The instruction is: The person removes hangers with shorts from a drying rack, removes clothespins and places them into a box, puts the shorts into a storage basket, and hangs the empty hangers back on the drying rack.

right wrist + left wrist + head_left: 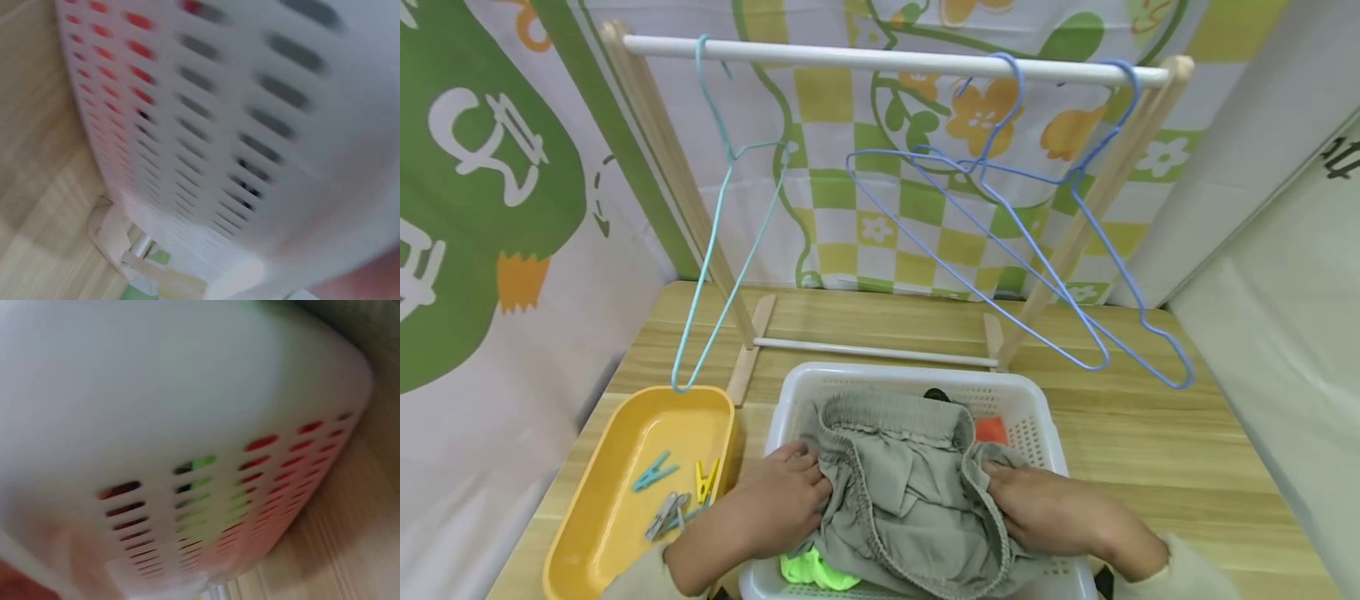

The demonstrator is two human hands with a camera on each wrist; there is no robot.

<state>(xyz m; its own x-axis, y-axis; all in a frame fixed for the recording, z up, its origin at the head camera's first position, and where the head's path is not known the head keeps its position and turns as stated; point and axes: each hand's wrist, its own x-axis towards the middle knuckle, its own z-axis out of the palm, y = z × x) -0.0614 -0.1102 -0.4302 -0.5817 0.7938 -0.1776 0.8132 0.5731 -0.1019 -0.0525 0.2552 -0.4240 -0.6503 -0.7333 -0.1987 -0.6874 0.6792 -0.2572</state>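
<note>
Grey pants (917, 492) with a gathered elastic waistband lie over the white laundry basket (910, 372), the waist opening facing up. My left hand (786, 500) holds the fabric at the left side of the waistband. On the opposite side my right hand (1048, 508) grips the waistband, its fingertips hidden in folds. The lower part of the pants is out of sight in the basket. Bright green cloth (816, 571), a red piece (991, 430) and a black item (936, 394) show around the pants. Both wrist views mostly show the basket's slotted wall (156, 394).
Behind the basket stands a wooden rack with a white rail (887, 57). A mint hanger (718, 200) hangs at left, two blue hangers (1000, 183) at right. A yellow tray (591, 467) with several clothespins (655, 472) sits left of the basket on the wooden table (1150, 433).
</note>
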